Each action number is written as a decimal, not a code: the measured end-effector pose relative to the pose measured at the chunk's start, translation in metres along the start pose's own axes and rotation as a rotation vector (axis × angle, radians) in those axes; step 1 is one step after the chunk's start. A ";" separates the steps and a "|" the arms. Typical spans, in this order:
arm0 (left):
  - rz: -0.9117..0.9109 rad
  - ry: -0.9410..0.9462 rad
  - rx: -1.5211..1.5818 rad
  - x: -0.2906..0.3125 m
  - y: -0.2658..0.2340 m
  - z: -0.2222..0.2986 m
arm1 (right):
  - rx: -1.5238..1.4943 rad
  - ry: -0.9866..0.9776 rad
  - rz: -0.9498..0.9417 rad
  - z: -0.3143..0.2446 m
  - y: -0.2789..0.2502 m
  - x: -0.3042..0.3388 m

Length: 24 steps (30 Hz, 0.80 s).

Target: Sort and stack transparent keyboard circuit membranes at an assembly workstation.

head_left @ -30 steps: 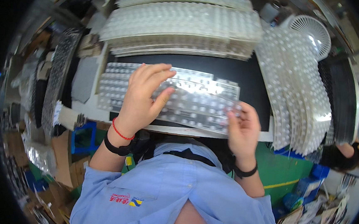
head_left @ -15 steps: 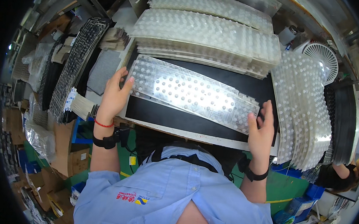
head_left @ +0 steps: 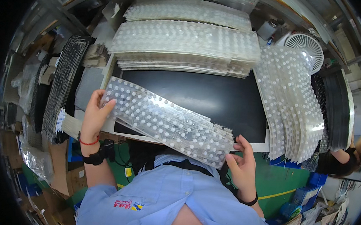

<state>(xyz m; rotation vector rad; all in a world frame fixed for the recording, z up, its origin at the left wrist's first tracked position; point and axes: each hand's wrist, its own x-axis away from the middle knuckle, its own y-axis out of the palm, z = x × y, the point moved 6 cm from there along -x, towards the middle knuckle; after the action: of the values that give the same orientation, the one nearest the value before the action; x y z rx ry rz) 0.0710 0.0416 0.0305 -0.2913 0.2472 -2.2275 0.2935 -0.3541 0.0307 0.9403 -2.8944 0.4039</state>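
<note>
Two bare hands meet one slim batch of clear keyboard membrane sheets (head_left: pixel 169 122), dotted with pale round domes; at least two layers show at its upper right edge, but the full count cannot be told. The left hand (head_left: pixel 95 115) grips the batch's left end, one thumb over the face; the right hand (head_left: pixel 243 167) is half curled at the other end, thumb and fingers by the edge, and whether it grips firmly cannot be told. The batch slants over one black mat (head_left: pixel 215 90), its right end reaching past the table's front edge toward the one blue shirt (head_left: pixel 157 198). Beyond the mat lie two stacks of similar sheets, a far stack (head_left: pixel 187 10) and a near stack (head_left: pixel 185 39). One fanned-out pile (head_left: pixel 288 103) lies to the right, with one round white fan (head_left: pixel 305 50) behind it. One red bracelet (head_left: pixel 89 142) circles the left wrist.
</note>
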 end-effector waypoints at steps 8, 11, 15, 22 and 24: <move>-0.206 0.070 0.299 0.007 0.038 0.020 | -0.470 0.180 0.068 0.031 -0.005 0.029; -0.251 0.048 0.208 0.006 0.051 0.016 | -0.551 0.189 0.093 0.025 -0.009 0.027; -0.335 0.092 0.119 0.005 0.061 0.032 | -0.620 0.151 0.085 0.022 -0.017 0.021; -0.418 0.209 -0.319 -0.007 0.068 0.079 | -0.247 0.041 0.008 0.023 -0.030 -0.002; -0.327 0.287 -0.384 -0.003 0.055 0.108 | -0.183 -0.019 0.008 0.014 -0.040 -0.004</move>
<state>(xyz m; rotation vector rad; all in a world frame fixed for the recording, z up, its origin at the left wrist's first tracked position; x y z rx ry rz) 0.1452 0.0016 0.1179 -0.2261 0.8396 -2.5344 0.3205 -0.3864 0.0251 0.9083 -2.8912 0.1276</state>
